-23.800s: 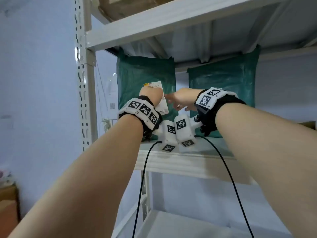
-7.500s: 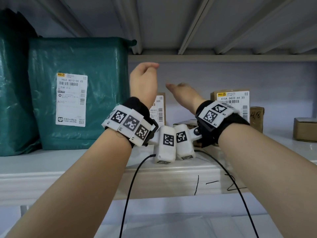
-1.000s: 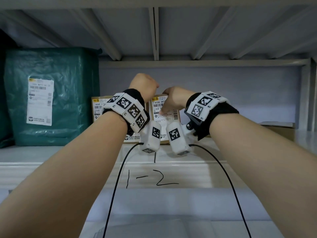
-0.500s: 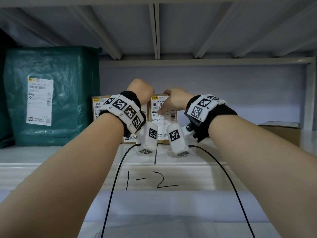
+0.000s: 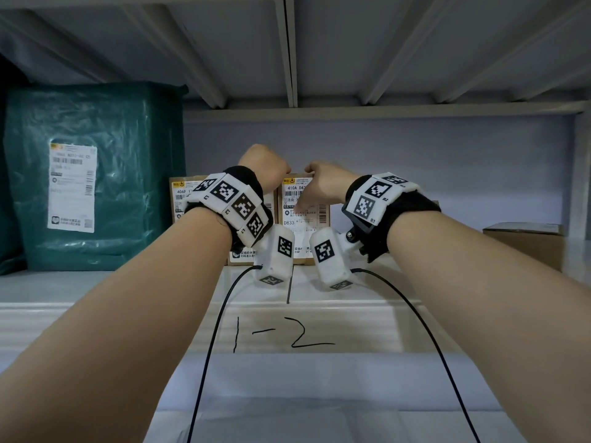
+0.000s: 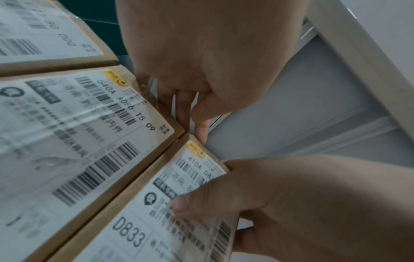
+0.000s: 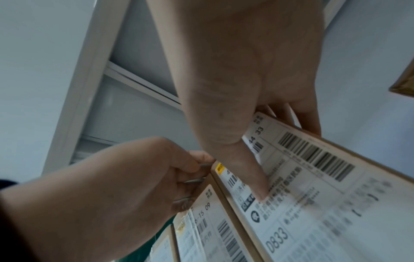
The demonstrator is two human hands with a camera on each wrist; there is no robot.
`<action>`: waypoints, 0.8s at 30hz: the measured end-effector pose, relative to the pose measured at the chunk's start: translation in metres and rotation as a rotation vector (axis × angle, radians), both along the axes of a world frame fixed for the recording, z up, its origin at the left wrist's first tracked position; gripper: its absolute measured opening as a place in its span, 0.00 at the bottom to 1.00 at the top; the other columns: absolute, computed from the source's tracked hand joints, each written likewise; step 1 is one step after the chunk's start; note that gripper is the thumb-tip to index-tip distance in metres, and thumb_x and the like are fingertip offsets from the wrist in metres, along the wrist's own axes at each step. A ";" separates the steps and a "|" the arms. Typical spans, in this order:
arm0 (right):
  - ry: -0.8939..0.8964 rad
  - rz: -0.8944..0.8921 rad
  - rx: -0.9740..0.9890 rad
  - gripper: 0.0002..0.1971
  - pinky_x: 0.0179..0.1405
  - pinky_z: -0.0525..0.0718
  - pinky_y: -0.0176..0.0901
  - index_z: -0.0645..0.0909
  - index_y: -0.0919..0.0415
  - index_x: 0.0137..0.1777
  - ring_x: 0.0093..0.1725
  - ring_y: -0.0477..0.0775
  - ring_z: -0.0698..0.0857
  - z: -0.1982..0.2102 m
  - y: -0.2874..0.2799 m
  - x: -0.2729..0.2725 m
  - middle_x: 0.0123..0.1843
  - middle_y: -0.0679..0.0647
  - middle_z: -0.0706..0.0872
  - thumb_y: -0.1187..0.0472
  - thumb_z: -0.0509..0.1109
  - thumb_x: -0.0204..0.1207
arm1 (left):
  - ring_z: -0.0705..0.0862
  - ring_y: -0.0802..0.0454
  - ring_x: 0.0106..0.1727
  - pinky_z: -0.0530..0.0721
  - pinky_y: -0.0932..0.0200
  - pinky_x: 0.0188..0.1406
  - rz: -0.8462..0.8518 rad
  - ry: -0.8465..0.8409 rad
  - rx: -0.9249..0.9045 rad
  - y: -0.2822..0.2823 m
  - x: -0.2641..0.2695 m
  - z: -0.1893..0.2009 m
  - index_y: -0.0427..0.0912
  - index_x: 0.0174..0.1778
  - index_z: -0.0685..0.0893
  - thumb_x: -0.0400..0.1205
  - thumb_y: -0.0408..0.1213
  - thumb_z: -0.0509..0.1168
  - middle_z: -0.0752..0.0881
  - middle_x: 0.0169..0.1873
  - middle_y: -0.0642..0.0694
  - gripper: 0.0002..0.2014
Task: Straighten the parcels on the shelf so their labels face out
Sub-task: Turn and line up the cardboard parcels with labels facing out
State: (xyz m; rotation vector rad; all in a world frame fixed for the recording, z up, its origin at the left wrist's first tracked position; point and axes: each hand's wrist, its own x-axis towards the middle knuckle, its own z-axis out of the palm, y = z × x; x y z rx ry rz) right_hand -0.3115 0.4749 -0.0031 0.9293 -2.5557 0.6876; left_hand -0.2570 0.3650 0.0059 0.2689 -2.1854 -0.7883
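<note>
Three brown cardboard boxes stand side by side on the shelf [image 5: 96, 289], white labels facing out. My right hand [image 5: 323, 183] grips the top of the right one, the D833 box [image 5: 303, 222] [image 6: 139, 230] [image 7: 325, 203], thumb [image 7: 246, 170] pressed on its label and fingers behind its top edge. My left hand [image 5: 265, 167] [image 6: 201, 74] curls its fingers over the top corner of the middle box, labelled 340A [image 6: 74, 134] [image 7: 215, 230], right beside the D833 box. The third box [image 5: 179, 199] stands left of them, partly hidden by my left wrist.
A large green plastic-wrapped parcel [image 5: 134, 174] stands at the left, label [image 5: 72, 187] facing out. A low brown box [image 5: 524, 244] sits at the far right by the shelf upright [image 5: 580, 174]. "1-2" is written on the shelf's front lip [image 5: 284, 337]. The upper shelf hangs close overhead.
Both hands keep their hold on the tops of the two boxes. They have shifted only slightly, and the boxes stand much as before.
</note>
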 end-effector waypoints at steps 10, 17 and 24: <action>-0.025 0.031 -0.086 0.43 0.53 0.74 0.41 0.60 0.57 0.81 0.72 0.57 0.77 0.004 0.011 -0.004 0.77 0.57 0.73 0.49 0.77 0.69 | 0.84 0.36 0.63 0.82 0.50 0.55 -0.027 0.081 0.043 0.020 -0.004 0.001 0.31 0.58 0.86 0.79 0.33 0.60 0.87 0.60 0.33 0.16; 0.004 -0.002 -0.131 0.41 0.57 0.71 0.39 0.60 0.59 0.82 0.75 0.55 0.75 0.013 0.035 -0.016 0.78 0.55 0.73 0.48 0.74 0.72 | 0.84 0.45 0.62 0.73 0.68 0.44 -0.227 0.182 0.036 0.062 -0.017 0.011 0.32 0.59 0.87 0.82 0.29 0.58 0.87 0.61 0.39 0.15; 0.045 -0.097 -0.097 0.36 0.55 0.75 0.42 0.69 0.60 0.77 0.69 0.57 0.80 0.018 0.065 -0.033 0.72 0.57 0.80 0.45 0.71 0.72 | 0.82 0.50 0.60 0.73 0.67 0.48 -0.365 0.203 0.061 0.101 -0.032 0.010 0.34 0.58 0.88 0.83 0.27 0.55 0.87 0.60 0.41 0.17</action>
